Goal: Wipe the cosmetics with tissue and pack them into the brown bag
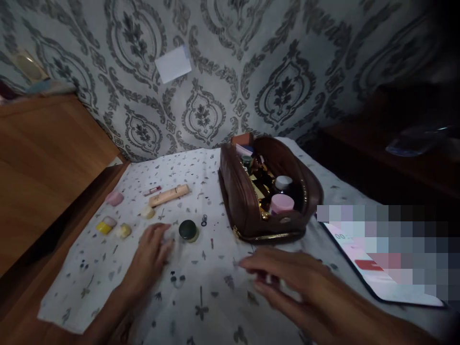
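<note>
My left hand [151, 256], slightly blurred, is just left of a small round jar with a dark green lid [188, 230]. Its fingers are loosely bent and apart, with nothing seen in them. In front of an unzipped brown cosmetic bag [235, 206], my right hand [287, 270] hovers with thumb and fingers apart, holding nothing visible. Inside the bag are a pink-lidded jar [282, 203], a white-capped container [283, 182], a green-capped bottle [247, 160] and gold-coloured items. Beyond my left hand lie a beige tube [169, 195] and a slim pinkish lip-gloss-like tube [153, 190].
Small pink [114, 198], yellow-and-white [105, 225] and cream [123, 230] pieces lie on the patterned white cloth [201, 287] at left. A phone [354, 258] lies at right, its screen partly pixelated. Wooden furniture [46, 158] borders the left; patterned wall [215, 72] stands behind.
</note>
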Demonstrator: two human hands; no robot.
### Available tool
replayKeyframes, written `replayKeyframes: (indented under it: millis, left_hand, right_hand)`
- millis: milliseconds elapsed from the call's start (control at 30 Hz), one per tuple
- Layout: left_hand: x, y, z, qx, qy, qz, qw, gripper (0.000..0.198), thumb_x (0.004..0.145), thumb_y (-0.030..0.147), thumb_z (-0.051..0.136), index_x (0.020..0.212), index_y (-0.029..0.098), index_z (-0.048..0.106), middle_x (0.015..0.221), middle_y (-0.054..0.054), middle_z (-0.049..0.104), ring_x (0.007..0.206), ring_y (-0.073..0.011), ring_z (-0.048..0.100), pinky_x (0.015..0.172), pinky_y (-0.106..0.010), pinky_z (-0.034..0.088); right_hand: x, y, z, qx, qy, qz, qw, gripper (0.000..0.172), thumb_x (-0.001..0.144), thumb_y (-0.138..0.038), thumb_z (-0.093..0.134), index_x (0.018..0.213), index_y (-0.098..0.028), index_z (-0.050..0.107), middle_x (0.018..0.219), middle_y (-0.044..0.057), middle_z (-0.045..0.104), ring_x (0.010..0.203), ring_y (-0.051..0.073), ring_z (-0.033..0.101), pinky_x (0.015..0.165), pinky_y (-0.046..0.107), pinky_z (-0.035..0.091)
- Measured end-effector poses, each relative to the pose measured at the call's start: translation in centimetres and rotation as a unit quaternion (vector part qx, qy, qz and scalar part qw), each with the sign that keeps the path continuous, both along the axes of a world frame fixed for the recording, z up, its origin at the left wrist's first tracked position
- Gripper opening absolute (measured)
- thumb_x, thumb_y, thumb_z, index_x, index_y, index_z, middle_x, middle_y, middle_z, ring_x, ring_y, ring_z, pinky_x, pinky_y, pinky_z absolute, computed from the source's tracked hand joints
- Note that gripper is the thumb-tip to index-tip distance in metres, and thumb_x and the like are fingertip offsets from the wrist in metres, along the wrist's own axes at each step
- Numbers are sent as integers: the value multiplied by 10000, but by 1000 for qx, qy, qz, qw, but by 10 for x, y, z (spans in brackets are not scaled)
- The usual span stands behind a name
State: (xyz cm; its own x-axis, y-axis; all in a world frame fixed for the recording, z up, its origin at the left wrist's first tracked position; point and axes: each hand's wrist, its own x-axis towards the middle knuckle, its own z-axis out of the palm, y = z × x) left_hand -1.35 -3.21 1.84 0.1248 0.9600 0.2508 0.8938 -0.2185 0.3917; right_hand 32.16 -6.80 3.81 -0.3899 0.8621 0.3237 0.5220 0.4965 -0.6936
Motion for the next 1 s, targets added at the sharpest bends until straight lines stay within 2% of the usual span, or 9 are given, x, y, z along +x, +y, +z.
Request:
replayKeyframes:
  millis: [100, 200, 300, 433, 533, 667, 767, 833, 1000]
  left_hand:
    - [-13, -19, -36, -17, 86, -49, 995, 490, 945, 419, 473, 1406, 258, 440, 1457, -124, 455, 1327, -301, 468, 1058, -513, 455]
    - [-29, -27, -50, 10, 130, -39, 991, 473, 950, 376, 447, 1401, 235, 444, 1348, -147, 533, 1227, -319, 550, 982, -539, 511]
    - [-40, -22, -47, 27, 123, -43, 991, 364, 960, 306, 392, 1275, 203, 542, 1132, -122, 610, 990, -265, 662, 841, -439, 593]
    - [-30, -4, -33, 82, 90, -93, 988, 319, 980, 293, 398, 1267, 225, 521, 1246, -105, 576, 1106, -233, 638, 897, -349, 581]
    - [-5, 14, -30, 139, 82, -125, 979, 349, 990, 287, 393, 1324, 231, 476, 1311, -104, 558, 1193, -238, 589, 973, -371, 547]
    - [21, 40, -50, 175, 74, -186, 964, 400, 993, 305, 359, 1361, 197, 471, 1280, -118, 591, 1199, -243, 577, 993, -394, 531]
    - [20, 53, -68, 179, 63, -157, 969, 392, 987, 370, 353, 1257, 173, 558, 1198, -115, 638, 1139, -250, 608, 963, -404, 548]
    - [15, 57, -74, 167, 69, -133, 974, 401, 983, 419, 354, 1145, 167, 620, 1151, -115, 666, 1100, -265, 630, 938, -417, 559]
    - [10, 64, -65, 143, 53, -98, 983, 556, 963, 570, 296, 937, 183, 694, 1006, -110, 735, 918, -279, 701, 801, -389, 589]
  right_hand:
    - [-42, 10, 1, -84, -38, 76, 993, 370, 936, -275, 520, 1294, -220, 593, 1303, 116, 623, 1214, 255, 589, 998, 440, 522]
    - [-81, 27, -4, -121, -48, 63, 990, 461, 901, -207, 547, 1355, -132, 507, 1365, 169, 549, 1298, 269, 497, 1092, 456, 421]
    - [-115, 47, -15, -104, -55, 46, 992, 454, 829, -197, 633, 1267, -121, 539, 1312, 169, 558, 1267, 294, 476, 1097, 441, 384]
    - [-143, 66, -37, -101, -23, -14, 994, 456, 734, -179, 706, 1159, -104, 559, 1238, 176, 571, 1192, 326, 482, 1038, 458, 402]
    - [-153, 71, -52, -98, 10, -48, 994, 398, 734, -146, 676, 1119, -136, 575, 1171, 136, 611, 1135, 292, 518, 1004, 422, 421]
    - [-156, 72, -63, -94, 33, -75, 992, 347, 748, -75, 601, 1090, -132, 586, 1127, 126, 641, 1089, 260, 544, 966, 378, 438]
    - [-156, 72, -68, -96, 38, -88, 991, 270, 755, -97, 618, 1023, -132, 600, 1077, 123, 655, 1051, 258, 560, 933, 373, 451]
    - [-156, 73, -70, -97, 48, -93, 990, 257, 728, -130, 679, 973, -148, 603, 1044, 109, 658, 1020, 261, 563, 905, 379, 458]
    - [-157, 73, -78, -88, 74, -85, 990, 347, 672, -176, 789, 955, -176, 587, 1023, 74, 660, 1000, 250, 559, 906, 383, 444]
